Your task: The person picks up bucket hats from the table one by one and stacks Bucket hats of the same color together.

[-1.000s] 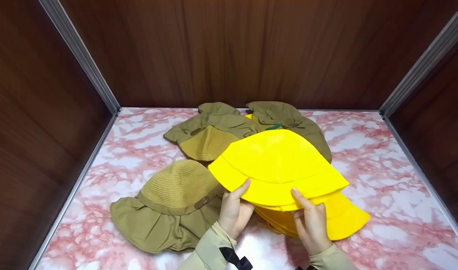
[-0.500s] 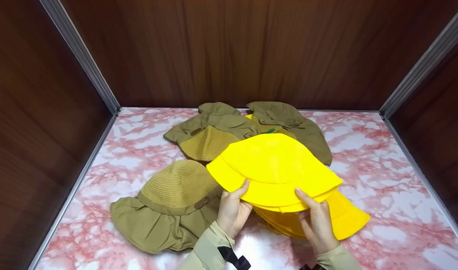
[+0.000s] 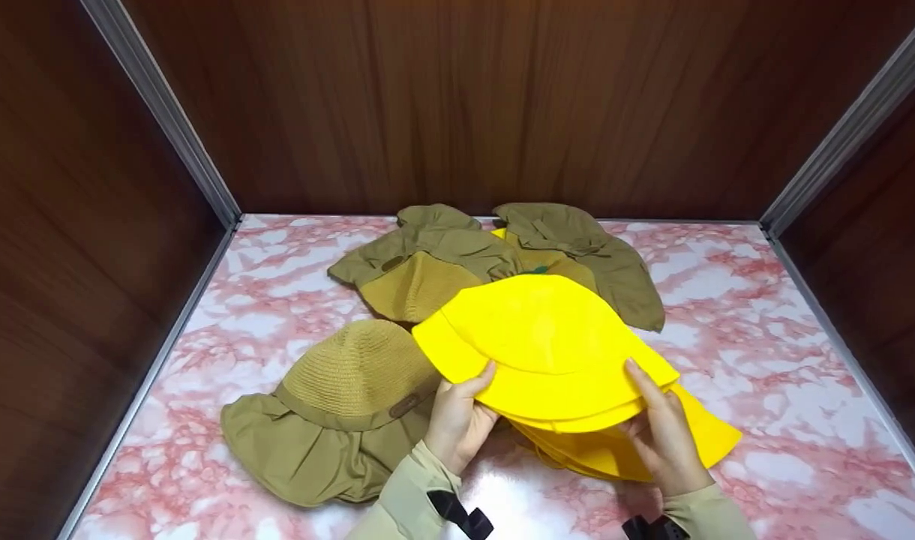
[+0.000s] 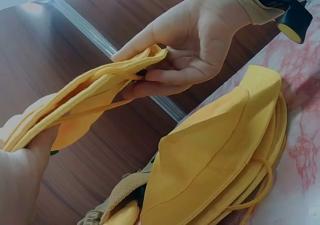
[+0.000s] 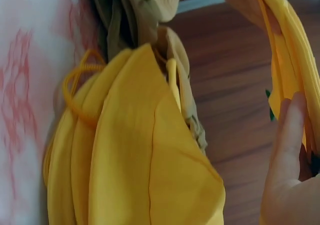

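Observation:
A bright yellow bucket hat (image 3: 547, 330), folded flat, is held up between both hands above the pile. My left hand (image 3: 461, 420) pinches its brim at the lower left, thumb on top. At the lower right, my right hand (image 3: 664, 427) grips the brim with the thumb over it and the fingers beneath. The left wrist view shows the layered brim edge and a cord at the held hat (image 4: 90, 95). Below it lie more yellow hats (image 4: 215, 155), stacked, with a looped cord hanging from them.
An olive sun hat with a woven crown (image 3: 360, 375) lies at the left. Behind are another olive hat (image 3: 420, 281) and olive cloth brims (image 3: 615, 262) at the back right. Brown wood-grain panels (image 3: 457, 105) wall in the pink marbled tabletop (image 3: 765, 360).
The held yellow hat has come slightly lower and toward me. My right hand has slid right along the brim, while my left hand has barely moved.

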Available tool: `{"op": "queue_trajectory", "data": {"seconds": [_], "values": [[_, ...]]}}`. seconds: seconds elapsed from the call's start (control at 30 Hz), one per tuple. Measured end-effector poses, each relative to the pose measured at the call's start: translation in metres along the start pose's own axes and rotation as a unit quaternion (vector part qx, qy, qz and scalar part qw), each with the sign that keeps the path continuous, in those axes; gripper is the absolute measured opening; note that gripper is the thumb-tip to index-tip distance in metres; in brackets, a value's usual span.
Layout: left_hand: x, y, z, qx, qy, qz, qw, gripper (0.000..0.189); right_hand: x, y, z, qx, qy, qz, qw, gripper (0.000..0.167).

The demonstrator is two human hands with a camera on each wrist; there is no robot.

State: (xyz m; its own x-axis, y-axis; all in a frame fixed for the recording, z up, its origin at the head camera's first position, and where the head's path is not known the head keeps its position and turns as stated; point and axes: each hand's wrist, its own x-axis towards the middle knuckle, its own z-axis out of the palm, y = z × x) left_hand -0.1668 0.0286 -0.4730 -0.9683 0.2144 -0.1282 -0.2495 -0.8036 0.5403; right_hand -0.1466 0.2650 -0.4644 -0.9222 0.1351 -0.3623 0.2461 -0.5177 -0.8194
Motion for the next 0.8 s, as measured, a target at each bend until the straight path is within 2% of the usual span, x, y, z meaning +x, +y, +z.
{"op": "queue_trajectory", "data": {"seconds": [0.23, 0.5, 0.67, 0.8], "values": [[-0.001, -0.004, -0.002, 0.014, -0.005, -0.011, 0.9998, 0.032, 0.002, -0.005, -0.011, -0.002, 0.036, 0.001, 0.9993, 0.015], [0.001, -0.006, -0.002, 0.026, 0.022, -0.03, 0.999, 0.028, 0.0, -0.011, -0.026, -0.06, 0.062, -0.012, 0.9962, 0.009], [0.004, -0.006, -0.007, 0.038, 0.028, -0.044, 0.998, 0.032, -0.001, -0.014, -0.036, -0.053, 0.053, -0.017, 0.997, 0.009], [0.008, -0.006, -0.012, 0.035, 0.014, -0.052, 0.9979, 0.041, -0.002, -0.016, -0.045, -0.046, 0.052, -0.018, 0.9974, 0.012]]}}
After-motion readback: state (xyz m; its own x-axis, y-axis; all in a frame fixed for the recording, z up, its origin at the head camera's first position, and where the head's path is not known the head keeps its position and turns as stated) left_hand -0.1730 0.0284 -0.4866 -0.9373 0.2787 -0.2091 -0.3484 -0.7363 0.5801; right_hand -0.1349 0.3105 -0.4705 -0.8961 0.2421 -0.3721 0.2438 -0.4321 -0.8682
